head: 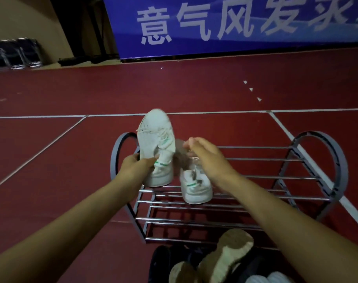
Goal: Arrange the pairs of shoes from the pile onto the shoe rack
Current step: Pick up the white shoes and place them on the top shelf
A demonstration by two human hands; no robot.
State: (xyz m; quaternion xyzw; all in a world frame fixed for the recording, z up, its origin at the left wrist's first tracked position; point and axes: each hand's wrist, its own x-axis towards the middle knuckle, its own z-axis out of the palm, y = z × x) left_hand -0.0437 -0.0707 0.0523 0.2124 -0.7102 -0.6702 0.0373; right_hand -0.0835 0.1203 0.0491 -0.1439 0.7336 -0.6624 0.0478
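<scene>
A grey metal shoe rack (276, 178) with chrome bars stands on the red floor in front of me. My left hand (137, 166) grips a white sneaker with green stripes (157, 148) near its heel opening, toe tilted up, heel at the top shelf's left end. Its partner, a second white sneaker (196, 186), rests on the top shelf just to the right. My right hand (206, 156) hovers over that second sneaker with fingers loosely bent; whether it touches the shoe is hidden.
A pile of shoes (215, 262) lies at the bottom of the view before the rack: dark shoes, tan-soled sneakers turned sole up, and something white. White court lines cross the red floor. A blue banner (235, 27) stands behind; folded chairs (14, 54) sit far left.
</scene>
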